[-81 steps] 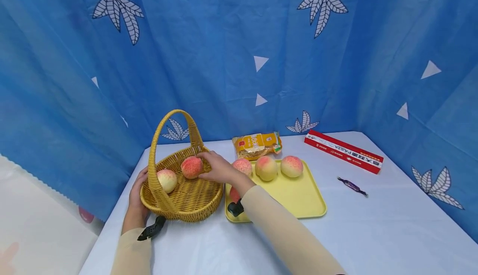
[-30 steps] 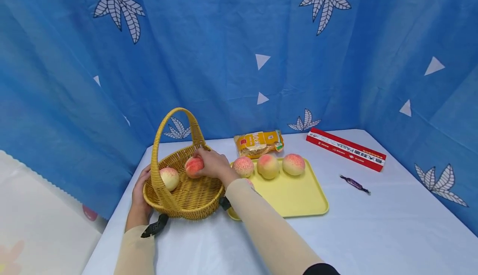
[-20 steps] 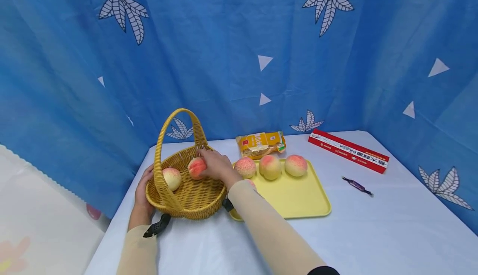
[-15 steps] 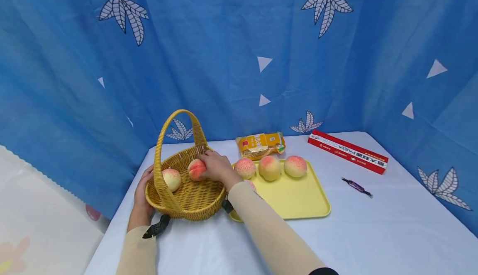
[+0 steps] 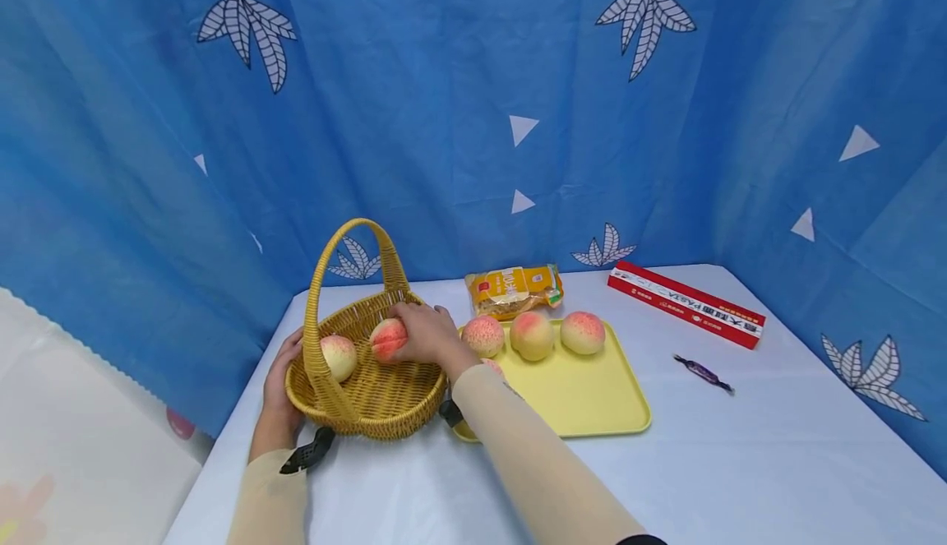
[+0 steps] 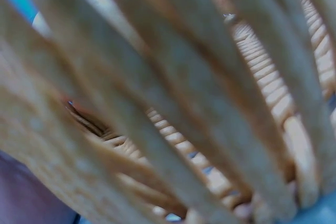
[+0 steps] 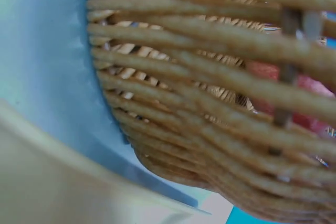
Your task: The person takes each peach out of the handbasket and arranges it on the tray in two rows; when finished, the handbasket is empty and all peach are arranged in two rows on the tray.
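A yellow wicker basket with a tall hoop handle stands on the table at left. My left hand holds its left side, fingers along the rim; the thumb is hidden. My right hand reaches over the right rim and grips a red-orange peach inside. Left of it, partly behind the handle, a paler peach lies in the basket. Both wrist views are filled by the blurred basket wall; through its gaps in the right wrist view a red peach shows.
A yellow tray to the right bears several peaches, one mostly hidden by the right forearm. Behind it lies an orange food packet. Farther right are a red pasta box and a purple wrapped candy.
Since the oldest frame, my right hand has shifted slightly to the right, and the gripped peach has turned, now showing its crease. My left hand stays at the basket.
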{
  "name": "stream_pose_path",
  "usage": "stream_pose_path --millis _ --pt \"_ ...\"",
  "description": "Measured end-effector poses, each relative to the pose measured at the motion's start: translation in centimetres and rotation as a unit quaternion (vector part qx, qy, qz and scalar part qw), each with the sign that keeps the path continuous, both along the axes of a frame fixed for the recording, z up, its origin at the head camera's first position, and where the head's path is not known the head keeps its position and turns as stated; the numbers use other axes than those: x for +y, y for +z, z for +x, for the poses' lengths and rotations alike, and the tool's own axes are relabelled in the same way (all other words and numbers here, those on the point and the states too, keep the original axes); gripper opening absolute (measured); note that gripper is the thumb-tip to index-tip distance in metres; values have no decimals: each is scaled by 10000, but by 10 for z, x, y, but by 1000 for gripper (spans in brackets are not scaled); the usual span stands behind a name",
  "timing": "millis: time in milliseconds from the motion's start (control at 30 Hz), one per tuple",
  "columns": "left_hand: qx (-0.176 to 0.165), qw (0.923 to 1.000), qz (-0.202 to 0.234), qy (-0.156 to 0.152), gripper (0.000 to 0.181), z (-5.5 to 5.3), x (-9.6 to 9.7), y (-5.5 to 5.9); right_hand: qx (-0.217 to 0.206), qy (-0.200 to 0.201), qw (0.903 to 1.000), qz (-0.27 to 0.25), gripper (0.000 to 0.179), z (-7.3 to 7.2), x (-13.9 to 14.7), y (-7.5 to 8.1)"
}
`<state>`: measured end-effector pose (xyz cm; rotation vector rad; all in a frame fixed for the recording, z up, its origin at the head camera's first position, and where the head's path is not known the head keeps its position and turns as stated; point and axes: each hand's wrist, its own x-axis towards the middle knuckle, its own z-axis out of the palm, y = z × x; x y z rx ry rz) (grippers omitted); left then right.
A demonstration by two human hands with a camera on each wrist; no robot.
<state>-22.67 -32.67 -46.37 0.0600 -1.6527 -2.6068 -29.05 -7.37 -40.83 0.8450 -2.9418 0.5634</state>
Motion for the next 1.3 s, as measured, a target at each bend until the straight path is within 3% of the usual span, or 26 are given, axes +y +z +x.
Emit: stream_pose_path --millis 233,500,800,1033,1300 --pt "-19 10000 9 6 29 1 0 -1 20 -53 9992 -394 69 2 3 -1" --pt "-19 10000 60 6 31 -1 -1 -3 46 -15 9983 -573 75 4 3 0" --pt "-31 10000 39 -10 31 -1 0 -1 -212 -74 9963 -829 75 4 5 2" --pt "-34 9999 -56 76 30 1 -1 -2 -699 -32 9869 -1454 70 11 11 8" --pt "-40 10000 -73 43 32 0 0 0 -928 121 9750 -2015 70 15 17 8"
